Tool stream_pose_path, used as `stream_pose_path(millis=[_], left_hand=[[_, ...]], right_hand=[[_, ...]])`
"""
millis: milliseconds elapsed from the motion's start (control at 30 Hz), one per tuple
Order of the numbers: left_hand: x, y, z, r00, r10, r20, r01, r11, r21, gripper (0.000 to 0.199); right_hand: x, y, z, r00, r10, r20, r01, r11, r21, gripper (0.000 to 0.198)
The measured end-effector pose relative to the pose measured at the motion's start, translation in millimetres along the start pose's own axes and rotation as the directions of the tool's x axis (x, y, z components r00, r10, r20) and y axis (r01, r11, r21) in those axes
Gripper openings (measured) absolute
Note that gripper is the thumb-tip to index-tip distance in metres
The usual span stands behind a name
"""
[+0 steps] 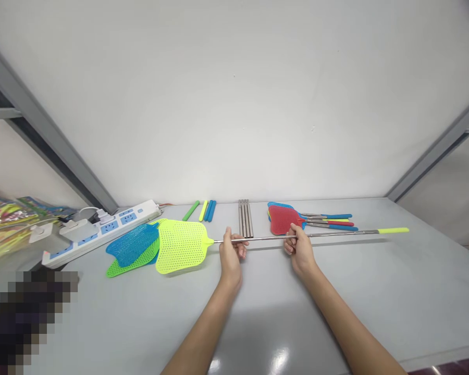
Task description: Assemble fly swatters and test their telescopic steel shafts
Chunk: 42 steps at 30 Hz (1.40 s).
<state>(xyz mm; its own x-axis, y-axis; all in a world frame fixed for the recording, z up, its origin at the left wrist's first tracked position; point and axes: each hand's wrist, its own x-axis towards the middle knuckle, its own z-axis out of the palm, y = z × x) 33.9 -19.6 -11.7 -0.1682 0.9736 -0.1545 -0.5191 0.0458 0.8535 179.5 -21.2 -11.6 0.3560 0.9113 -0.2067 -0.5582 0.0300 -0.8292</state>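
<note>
Both hands grip a yellow fly swatter (183, 247), its thin metal rod drawn out long and held level across the table. My left hand (232, 256) is closed around the rod near the yellow head. Further along, my right hand (300, 251) pinches the rod about midway, and the yellow handle (393, 230) extends far to the right. Under and beside the yellow head lie a blue swatter head (131, 245) and a green one (135, 264). Just behind my right hand rests a stack of swatters, with a red swatter head (283, 219) on top.
Several metal rods (245, 219) lie side by side near the wall. Left of them are blue handle grips (210, 211), a yellow grip (203, 211) and a green grip (191, 210). A white power strip (140, 211) with plugged-in adapters and plastic-wrapped goods (8, 224) occupy the left.
</note>
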Motion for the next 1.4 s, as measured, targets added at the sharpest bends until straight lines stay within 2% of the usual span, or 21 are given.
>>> stream_pose_path(millis=[167, 300, 400, 500, 567, 633, 733, 867, 967, 1400], left_hand=[[7, 9, -7, 0.975, 0.163, -0.149, -0.18, 0.977, -0.111, 0.043], [9, 17, -10, 0.952, 0.261, -0.16, -0.289, 0.939, -0.187, 0.05], [11, 20, -12, 0.921, 0.328, -0.209, -0.367, 0.912, -0.184, 0.05], [12, 21, -14, 0.879, 0.379, -0.289, -0.427, 0.896, -0.12, 0.041], [14, 22, -15, 0.862, 0.384, -0.331, -0.427, 0.902, -0.067, 0.037], [15, 22, -15, 0.87, 0.357, -0.341, -0.389, 0.921, -0.028, 0.038], [17, 22, -16, 0.882, 0.298, -0.364, -0.32, 0.947, -0.001, 0.041], [19, 23, -17, 0.817, 0.315, -0.483, -0.336, 0.941, 0.046, 0.042], [19, 20, -18, 0.806, 0.333, -0.489, -0.35, 0.935, 0.059, 0.043], [11, 9, -14, 0.8, 0.316, -0.51, -0.348, 0.937, 0.035, 0.04]], right_hand=[[2, 0, -2, 0.998, 0.065, -0.001, -0.065, 0.998, -0.01, 0.035], [3, 0, -2, 0.995, 0.098, 0.021, -0.097, 0.995, -0.014, 0.034], [1, 0, -1, 0.992, 0.108, 0.066, -0.106, 0.994, -0.031, 0.035], [-1, 0, 1, 0.987, 0.1, 0.127, -0.094, 0.994, -0.052, 0.036], [-3, 0, 2, 0.981, 0.09, 0.173, -0.08, 0.995, -0.06, 0.037], [-4, 0, 3, 0.966, 0.083, 0.246, -0.067, 0.995, -0.073, 0.04], [-7, 1, 4, 0.915, 0.096, 0.392, -0.047, 0.99, -0.133, 0.046], [-11, 4, 8, 0.839, 0.167, 0.517, -0.063, 0.975, -0.213, 0.052], [-13, 5, 9, 0.819, 0.18, 0.546, -0.073, 0.975, -0.211, 0.051], [-11, 7, 6, 0.808, 0.184, 0.561, -0.103, 0.98, -0.173, 0.049]])
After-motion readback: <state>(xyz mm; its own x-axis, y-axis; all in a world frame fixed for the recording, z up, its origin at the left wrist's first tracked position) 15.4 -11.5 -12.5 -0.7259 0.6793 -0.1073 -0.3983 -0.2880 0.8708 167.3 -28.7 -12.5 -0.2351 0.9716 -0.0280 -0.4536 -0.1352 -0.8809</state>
